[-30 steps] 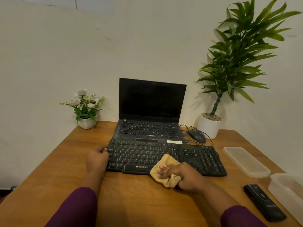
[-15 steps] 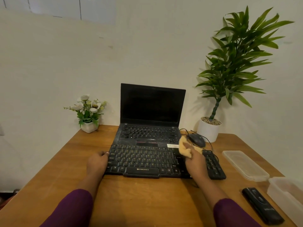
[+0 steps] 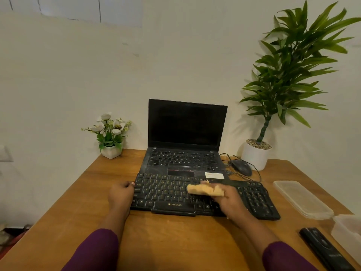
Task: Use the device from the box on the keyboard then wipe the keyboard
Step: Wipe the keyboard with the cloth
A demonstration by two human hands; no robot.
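Observation:
A black external keyboard [image 3: 166, 194] lies on the wooden desk, its back edge resting on the open laptop [image 3: 185, 133]. My right hand [image 3: 228, 200] is shut on a yellow cloth [image 3: 205, 190] and presses it onto the keys right of the keyboard's middle. My left hand [image 3: 121, 194] rests against the keyboard's left edge, fingers curled on it. A black oblong device [image 3: 324, 247] lies on the desk at the lower right, beside a clear plastic box [image 3: 349, 231].
The box's clear lid [image 3: 300, 198] lies right of the keyboard. A black mouse [image 3: 241, 167] with its cable sits behind the keyboard. A tall potted plant [image 3: 257, 151] stands at the back right, a small flower pot [image 3: 111, 149] at the back left. A wall runs behind the desk.
My right hand has swept the cloth from the keyboard's front edge to its upper right by the mouse, then back left onto the middle keys. My left hand stays at the left edge.

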